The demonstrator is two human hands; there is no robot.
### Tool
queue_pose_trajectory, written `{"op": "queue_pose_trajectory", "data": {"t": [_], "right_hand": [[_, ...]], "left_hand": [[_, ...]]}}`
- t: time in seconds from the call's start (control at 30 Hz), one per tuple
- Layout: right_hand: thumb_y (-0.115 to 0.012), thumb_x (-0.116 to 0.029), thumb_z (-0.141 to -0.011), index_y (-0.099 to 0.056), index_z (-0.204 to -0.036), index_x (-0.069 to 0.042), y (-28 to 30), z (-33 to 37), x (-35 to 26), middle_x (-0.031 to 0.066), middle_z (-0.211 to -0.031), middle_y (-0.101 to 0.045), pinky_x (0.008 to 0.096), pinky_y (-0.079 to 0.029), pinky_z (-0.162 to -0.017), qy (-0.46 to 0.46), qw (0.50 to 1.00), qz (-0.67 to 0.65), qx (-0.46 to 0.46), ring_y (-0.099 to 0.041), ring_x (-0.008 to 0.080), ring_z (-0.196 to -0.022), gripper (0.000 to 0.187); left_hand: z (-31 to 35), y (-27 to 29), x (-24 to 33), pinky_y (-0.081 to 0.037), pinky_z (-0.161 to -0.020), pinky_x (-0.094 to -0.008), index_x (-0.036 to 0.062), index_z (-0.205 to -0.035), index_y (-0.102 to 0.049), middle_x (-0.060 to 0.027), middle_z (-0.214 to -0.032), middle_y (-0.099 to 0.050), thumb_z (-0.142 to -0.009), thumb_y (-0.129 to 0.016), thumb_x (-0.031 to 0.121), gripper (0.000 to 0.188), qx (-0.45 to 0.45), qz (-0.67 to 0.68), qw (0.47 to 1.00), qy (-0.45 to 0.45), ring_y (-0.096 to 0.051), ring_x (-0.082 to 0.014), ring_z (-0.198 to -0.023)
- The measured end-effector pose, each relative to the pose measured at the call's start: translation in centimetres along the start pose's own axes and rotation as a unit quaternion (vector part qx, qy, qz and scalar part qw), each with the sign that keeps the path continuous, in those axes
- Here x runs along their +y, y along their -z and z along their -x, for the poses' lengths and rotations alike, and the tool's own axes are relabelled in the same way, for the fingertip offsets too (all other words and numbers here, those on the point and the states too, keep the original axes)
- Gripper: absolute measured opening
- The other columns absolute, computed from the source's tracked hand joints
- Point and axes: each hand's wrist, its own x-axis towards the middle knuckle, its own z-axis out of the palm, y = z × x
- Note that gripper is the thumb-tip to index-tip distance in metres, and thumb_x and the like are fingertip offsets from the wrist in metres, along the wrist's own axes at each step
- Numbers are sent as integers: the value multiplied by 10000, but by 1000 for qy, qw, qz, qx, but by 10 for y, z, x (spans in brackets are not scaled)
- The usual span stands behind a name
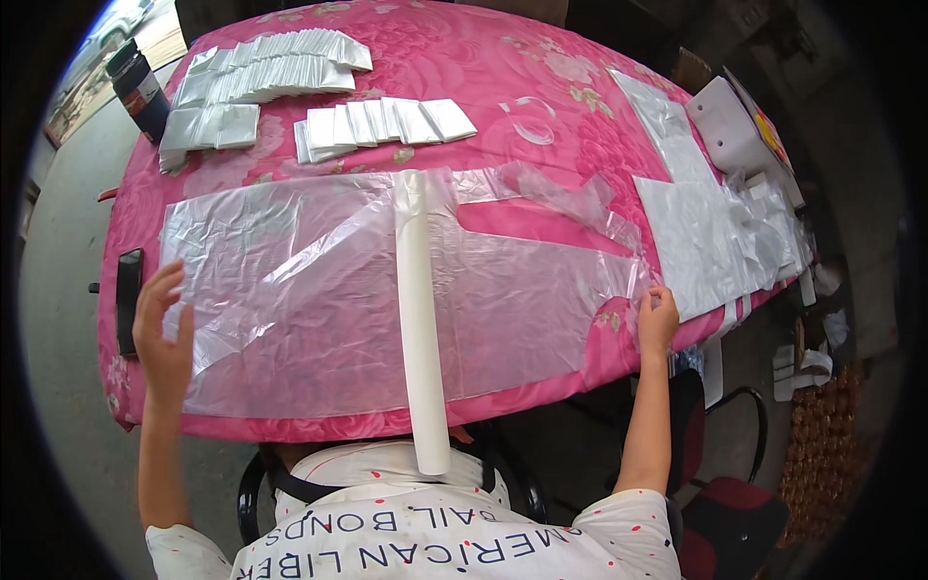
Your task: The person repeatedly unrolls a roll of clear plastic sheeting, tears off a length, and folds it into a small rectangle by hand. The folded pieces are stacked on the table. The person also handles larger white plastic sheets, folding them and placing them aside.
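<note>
A thin, clear plastic sheet [522, 290] lies spread over the table, with a cut-out and narrow strips at its right end. Across its middle runs a long white roll or tube [416, 290], whose near end hangs over the table edge. My left hand [162, 324] is raised at the sheet's left end, fingers apart, holding nothing. At the opposite end, my right hand [657, 314] has its fingers closed in a pinch on the plastic's corner.
Folded silvery-white packets [387, 124] stand in rows on the pink flowered tablecloth [435, 58]. A dark jar [140, 92] is at the far left, a phone [129, 300] beside my left hand. White plastic sheets [691, 232] are piled at right, near a white container [727, 126].
</note>
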Motion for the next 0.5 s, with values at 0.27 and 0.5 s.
{"op": "queue_pose_trajectory", "data": {"t": [0.27, 0.5], "right_hand": [[-659, 6, -740, -544, -828, -43, 51, 55, -175, -11, -734, -540, 203, -418, -594, 27, 899, -387, -204, -485, 60, -631, 153], [-679, -118, -743, -582, -950, -42, 48, 130, -269, 108, -873, -607, 331, -486, -635, 308, 774, -372, -411, -614, 250, -722, 241]], "left_hand": [[40, -72, 110, -506, -795, -310, 6, -1059, -583, -133, -1083, -600, -778, -594, 11, 282, -298, 334, 891, 77, -617, -217, -943], [49, -110, 99, -510, -799, -270, -40, -1182, -459, -111, -1080, -582, -882, -567, 96, 347, -335, 576, 678, 312, -599, -156, -944]]}}
